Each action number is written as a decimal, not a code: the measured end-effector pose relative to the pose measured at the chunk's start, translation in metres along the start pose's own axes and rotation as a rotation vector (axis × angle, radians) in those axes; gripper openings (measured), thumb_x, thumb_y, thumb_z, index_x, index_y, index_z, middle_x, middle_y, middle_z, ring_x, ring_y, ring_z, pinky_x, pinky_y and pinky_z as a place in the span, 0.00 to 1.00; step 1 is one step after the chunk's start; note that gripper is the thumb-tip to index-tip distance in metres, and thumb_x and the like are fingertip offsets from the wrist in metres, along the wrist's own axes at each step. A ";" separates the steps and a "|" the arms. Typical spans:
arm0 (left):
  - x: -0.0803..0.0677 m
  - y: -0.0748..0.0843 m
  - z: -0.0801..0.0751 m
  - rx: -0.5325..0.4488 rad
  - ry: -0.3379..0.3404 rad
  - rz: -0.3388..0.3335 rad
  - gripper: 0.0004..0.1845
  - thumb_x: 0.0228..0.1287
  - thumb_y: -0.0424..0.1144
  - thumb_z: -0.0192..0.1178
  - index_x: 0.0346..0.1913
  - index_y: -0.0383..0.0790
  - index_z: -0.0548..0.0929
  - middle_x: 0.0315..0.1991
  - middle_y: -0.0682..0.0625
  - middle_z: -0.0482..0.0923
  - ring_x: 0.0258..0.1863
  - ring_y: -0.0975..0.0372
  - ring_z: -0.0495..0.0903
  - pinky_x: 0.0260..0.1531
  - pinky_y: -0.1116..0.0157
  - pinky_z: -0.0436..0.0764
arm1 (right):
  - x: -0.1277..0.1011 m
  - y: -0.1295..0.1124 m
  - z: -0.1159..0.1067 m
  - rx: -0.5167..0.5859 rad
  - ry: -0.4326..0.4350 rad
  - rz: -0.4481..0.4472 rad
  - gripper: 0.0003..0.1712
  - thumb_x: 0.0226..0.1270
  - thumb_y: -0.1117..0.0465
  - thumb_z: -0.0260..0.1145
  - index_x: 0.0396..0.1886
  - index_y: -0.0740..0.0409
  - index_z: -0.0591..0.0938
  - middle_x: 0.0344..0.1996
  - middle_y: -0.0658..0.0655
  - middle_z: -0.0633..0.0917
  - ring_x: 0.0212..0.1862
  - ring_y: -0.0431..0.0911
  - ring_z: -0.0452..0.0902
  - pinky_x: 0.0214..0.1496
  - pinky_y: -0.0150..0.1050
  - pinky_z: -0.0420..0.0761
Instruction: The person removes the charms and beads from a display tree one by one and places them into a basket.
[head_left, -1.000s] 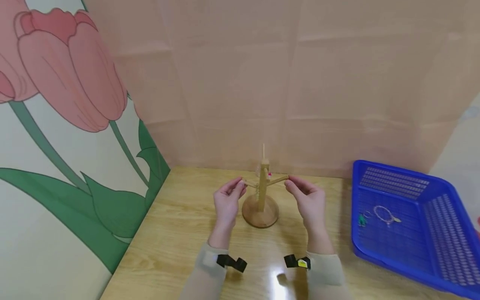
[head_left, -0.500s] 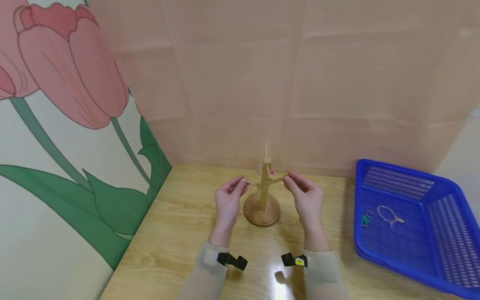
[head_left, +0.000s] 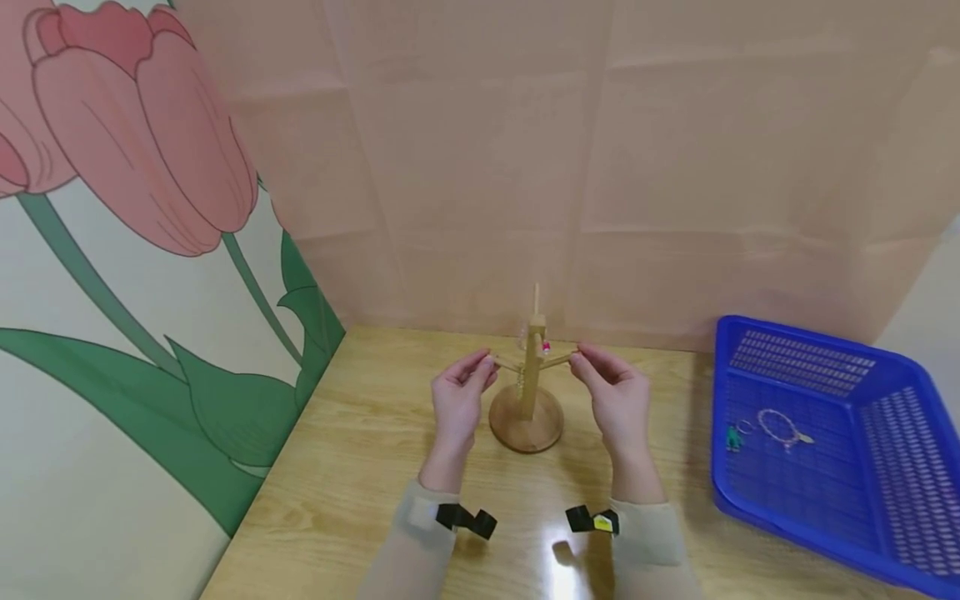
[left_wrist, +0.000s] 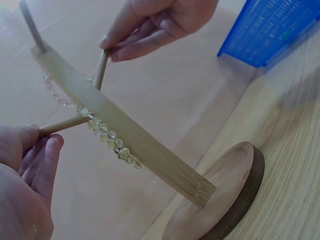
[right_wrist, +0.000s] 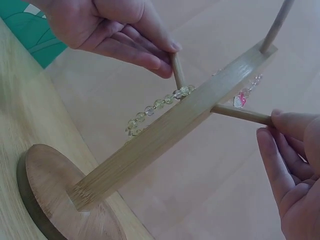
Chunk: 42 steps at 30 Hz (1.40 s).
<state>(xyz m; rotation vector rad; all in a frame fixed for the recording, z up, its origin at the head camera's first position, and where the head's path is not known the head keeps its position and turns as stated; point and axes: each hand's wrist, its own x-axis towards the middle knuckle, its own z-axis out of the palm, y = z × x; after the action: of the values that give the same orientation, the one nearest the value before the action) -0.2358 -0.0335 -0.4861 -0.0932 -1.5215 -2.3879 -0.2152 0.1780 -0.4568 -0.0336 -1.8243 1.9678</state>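
A small wooden stand (head_left: 532, 375) with a round base (head_left: 527, 427) stands on the table between my hands. My left hand (head_left: 487, 362) pinches the tip of its left peg (right_wrist: 177, 72). My right hand (head_left: 576, 359) pinches the tip of its right peg (right_wrist: 240, 114). A string of pale yellow-clear beads (left_wrist: 107, 137) hangs from the left peg, close against the post (left_wrist: 130, 137). A small pink charm (right_wrist: 240, 100) hangs behind the post near the right peg. In the right wrist view the beads (right_wrist: 155, 106) drape down along the post.
A blue mesh basket (head_left: 795, 333) sits at the right on the wooden table (head_left: 360, 467), holding a thin bracelet (head_left: 780, 427) and a small green charm (head_left: 732, 437). A tulip-painted wall (head_left: 135, 275) closes the left side and a pink panel the back.
Both hands keep their pinch on the pegs. The head view has shifted slightly; the stand and beads look the same.
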 end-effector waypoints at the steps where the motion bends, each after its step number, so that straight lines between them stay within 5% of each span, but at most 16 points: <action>1: 0.000 0.000 0.000 0.001 0.000 0.003 0.10 0.71 0.26 0.70 0.51 0.22 0.88 0.44 0.33 0.89 0.39 0.60 0.92 0.46 0.62 0.92 | 0.000 0.000 0.000 -0.001 0.000 -0.004 0.16 0.71 0.65 0.77 0.52 0.72 0.89 0.35 0.49 0.93 0.37 0.39 0.90 0.45 0.30 0.90; 10: 0.000 0.001 -0.001 0.004 0.002 0.029 0.11 0.71 0.25 0.69 0.51 0.19 0.87 0.40 0.39 0.91 0.38 0.61 0.92 0.45 0.63 0.92 | 0.000 0.003 0.000 -0.006 0.005 -0.011 0.14 0.70 0.63 0.78 0.49 0.67 0.91 0.35 0.50 0.93 0.37 0.40 0.90 0.46 0.30 0.90; 16: 0.001 0.003 -0.002 0.004 0.011 0.024 0.11 0.73 0.27 0.68 0.50 0.18 0.86 0.43 0.35 0.90 0.39 0.59 0.92 0.46 0.62 0.92 | 0.001 0.004 -0.001 -0.020 0.008 -0.020 0.15 0.70 0.63 0.78 0.50 0.69 0.90 0.35 0.50 0.93 0.36 0.40 0.90 0.45 0.30 0.90; 22: 0.000 -0.007 -0.007 0.151 -0.012 0.069 0.11 0.77 0.31 0.66 0.46 0.21 0.88 0.42 0.33 0.90 0.42 0.47 0.92 0.44 0.62 0.92 | 0.001 0.005 -0.001 -0.021 0.010 -0.015 0.16 0.71 0.61 0.78 0.50 0.69 0.90 0.36 0.51 0.93 0.37 0.40 0.90 0.46 0.30 0.90; 26: -0.002 -0.015 -0.009 0.317 -0.060 0.185 0.07 0.73 0.29 0.69 0.43 0.26 0.92 0.39 0.36 0.91 0.40 0.40 0.91 0.39 0.69 0.91 | 0.001 0.005 -0.001 -0.008 0.010 -0.012 0.15 0.71 0.61 0.78 0.50 0.68 0.91 0.36 0.51 0.93 0.37 0.41 0.90 0.47 0.30 0.90; 29: -0.005 -0.015 -0.009 0.382 -0.116 0.237 0.06 0.71 0.31 0.72 0.42 0.30 0.93 0.38 0.40 0.92 0.37 0.45 0.92 0.37 0.72 0.90 | 0.001 0.005 -0.001 0.002 0.010 -0.017 0.15 0.71 0.62 0.78 0.50 0.68 0.91 0.36 0.51 0.93 0.37 0.41 0.90 0.47 0.30 0.90; 42: -0.006 -0.015 -0.010 0.462 -0.313 0.237 0.06 0.67 0.31 0.76 0.45 0.33 0.94 0.40 0.44 0.92 0.39 0.56 0.92 0.38 0.65 0.93 | 0.000 0.006 0.000 0.000 0.012 -0.024 0.14 0.71 0.61 0.78 0.49 0.68 0.91 0.35 0.51 0.92 0.37 0.41 0.90 0.47 0.31 0.90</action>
<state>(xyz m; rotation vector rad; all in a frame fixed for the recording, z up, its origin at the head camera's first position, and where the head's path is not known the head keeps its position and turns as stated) -0.2333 -0.0352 -0.5051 -0.5296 -2.0340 -1.8512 -0.2170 0.1782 -0.4623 -0.0232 -1.8085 1.9473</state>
